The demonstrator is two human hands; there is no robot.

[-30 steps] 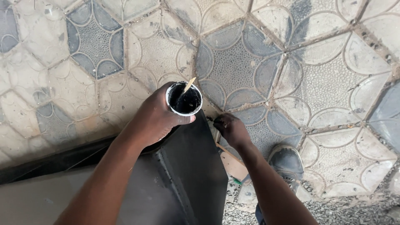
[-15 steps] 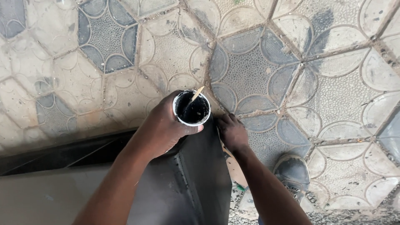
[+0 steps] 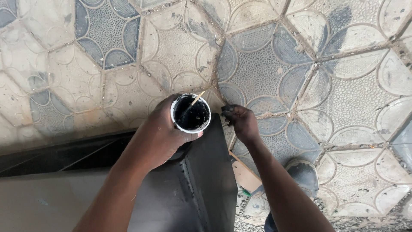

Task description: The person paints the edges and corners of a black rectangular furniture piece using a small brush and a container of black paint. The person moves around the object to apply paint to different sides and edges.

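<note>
Left hand: fingers wrapped around the side wall of a small white cup, thumb near the rim on the near side. Firm grasp, cup upright, mouth facing the camera. Inside: black liquid, paint or similar. 1 thin pale stick stands in it, tip leaning out over the rim toward the far right.

Right hand: fingers curled and pinched together, fingertips blackened, pressed at the far right corner of the dark metal panel. It may be pinching a small dark applicator; too small to tell, so I can't say whether it grips anything.

Key relation: cup sits just left of the right hand, near but not touching, roughly level with it, right above the panel's far edge. Stick's long axis points up and right, toward the right hand's side. Right hand is the nearer one to the stick tip; the left is fully taken up by the cup.

Panel: black, long axis running from the near edge of view away toward the hands, with a vertical seam down its face. A paler grey sheet lies left of it.

Beyond: paved ground of hexagonal tiles with petal relief, grey-blue and beige, dirty. A shoe shows near the right forearm, with a flat brown scrap beside the panel's right edge. No labels or signs visible.
</note>
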